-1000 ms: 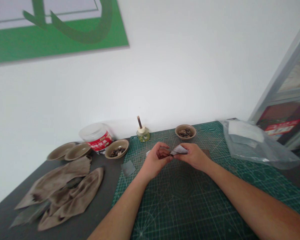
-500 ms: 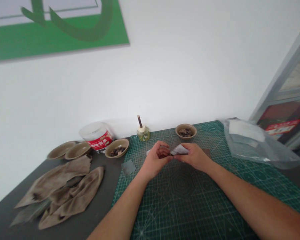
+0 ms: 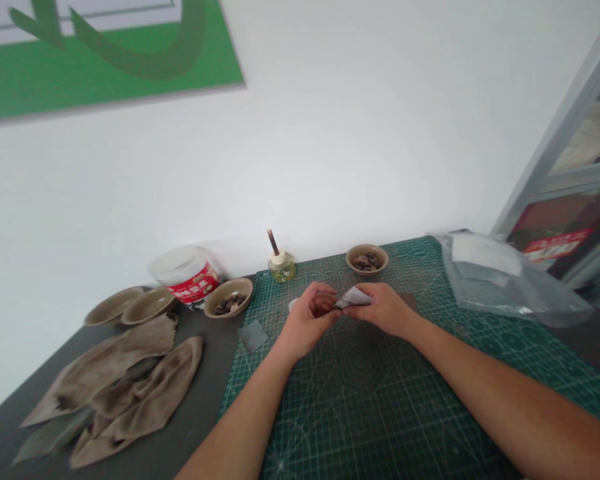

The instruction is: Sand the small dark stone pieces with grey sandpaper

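Note:
Both my hands meet above the far part of a green cutting mat [image 3: 380,400]. My left hand [image 3: 307,320] is curled around a small dark brown object [image 3: 325,305] that I cannot name. My right hand [image 3: 383,308] pinches a small folded grey sheet [image 3: 353,298], and its edge presses against that dark object. Both hands are closed. A bowl of dark pieces [image 3: 367,259] sits just beyond my right hand.
A second bowl of dark pieces [image 3: 228,306] stands at the mat's left corner, beside a red-labelled tub [image 3: 187,282], two empty bowls [image 3: 130,305] and a small oil bottle [image 3: 281,265]. Dirty cloths [image 3: 115,383] lie left. A grey square [image 3: 253,335] and a plastic bag [image 3: 505,280] lie nearby.
My hands keep the same grip and stay together. The view has shifted slightly, so everything sits a little further left in the picture.

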Demonstrator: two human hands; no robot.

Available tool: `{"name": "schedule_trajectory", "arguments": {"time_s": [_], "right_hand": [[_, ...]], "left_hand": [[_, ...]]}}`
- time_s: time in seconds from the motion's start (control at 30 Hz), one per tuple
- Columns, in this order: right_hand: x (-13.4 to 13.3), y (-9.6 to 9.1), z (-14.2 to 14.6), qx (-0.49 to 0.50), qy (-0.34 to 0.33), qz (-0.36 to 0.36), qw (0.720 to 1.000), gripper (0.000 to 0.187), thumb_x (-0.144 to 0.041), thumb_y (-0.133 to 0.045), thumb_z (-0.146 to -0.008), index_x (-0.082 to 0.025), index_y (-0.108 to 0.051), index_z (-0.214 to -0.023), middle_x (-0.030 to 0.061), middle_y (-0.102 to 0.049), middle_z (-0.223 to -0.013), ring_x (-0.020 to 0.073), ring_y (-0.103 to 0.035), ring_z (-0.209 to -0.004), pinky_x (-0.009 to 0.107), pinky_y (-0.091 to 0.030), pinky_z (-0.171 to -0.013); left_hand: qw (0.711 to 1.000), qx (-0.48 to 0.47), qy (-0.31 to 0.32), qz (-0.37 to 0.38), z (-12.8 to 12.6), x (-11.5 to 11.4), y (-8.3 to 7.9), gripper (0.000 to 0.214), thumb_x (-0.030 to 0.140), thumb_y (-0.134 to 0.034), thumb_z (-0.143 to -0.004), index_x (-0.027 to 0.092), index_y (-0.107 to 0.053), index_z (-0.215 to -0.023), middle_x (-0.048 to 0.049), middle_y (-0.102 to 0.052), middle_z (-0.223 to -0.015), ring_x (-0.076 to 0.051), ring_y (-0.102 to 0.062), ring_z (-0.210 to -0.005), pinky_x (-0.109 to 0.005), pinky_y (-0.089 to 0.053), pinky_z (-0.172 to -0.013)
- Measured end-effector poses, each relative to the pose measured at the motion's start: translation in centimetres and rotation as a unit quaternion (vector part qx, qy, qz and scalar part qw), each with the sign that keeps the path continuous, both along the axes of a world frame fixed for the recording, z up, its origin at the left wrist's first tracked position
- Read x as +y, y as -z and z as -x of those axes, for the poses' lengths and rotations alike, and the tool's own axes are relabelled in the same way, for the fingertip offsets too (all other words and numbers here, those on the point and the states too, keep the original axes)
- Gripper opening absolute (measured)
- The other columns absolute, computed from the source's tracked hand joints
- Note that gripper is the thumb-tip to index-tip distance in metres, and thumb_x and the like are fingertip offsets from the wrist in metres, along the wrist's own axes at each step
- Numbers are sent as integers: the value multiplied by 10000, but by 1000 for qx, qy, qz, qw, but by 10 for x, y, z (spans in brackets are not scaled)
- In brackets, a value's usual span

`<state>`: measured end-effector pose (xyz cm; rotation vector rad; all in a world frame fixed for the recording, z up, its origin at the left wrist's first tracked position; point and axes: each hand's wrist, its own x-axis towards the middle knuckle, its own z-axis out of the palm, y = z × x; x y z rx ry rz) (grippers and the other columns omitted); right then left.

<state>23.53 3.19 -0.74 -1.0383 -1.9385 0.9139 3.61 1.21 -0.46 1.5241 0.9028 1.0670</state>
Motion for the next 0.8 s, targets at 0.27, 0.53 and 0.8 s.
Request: {"name": "schedule_trajectory", "arguments": {"time_s": [0.27, 0.53, 0.8], "right_hand": [[-2, 1, 0, 26, -11, 23, 999, 208, -353, -717, -729, -160, -657, -779, -36, -562, -624, 118, -483, -579, 211, -334, -523], [-2, -1, -1, 60, -42, 59, 996, 244, -383, -719, -728, -154, -657, -788, -22, -584, -639, 121, -499, -582, 220, -359, -540], [-2, -4, -3, 34, -52, 53, 997, 230, -375, -715, -733, -157, -673, -796, -23, -590, -636, 123, -507, -581, 219, -361, -535]], "left_hand": [[1000, -11, -4, 3, 0, -1, 0, 362, 169, -716, -743, 208, -523, -1047, -2, -655, -823, -129, -635, -757, -244, -483, -697], [1000, -19, 4, 9, 0, -2, -4, 367, 162, -716, -740, 206, -512, -1043, -22, -682, -877, -152, -662, -801, -274, -502, -735], [1000, -14, -2, 19, 0, 0, -1, 354, 147, -724, -716, 211, -540, -1011, -22, -694, -882, -157, -667, -803, -277, -501, -739]]}}
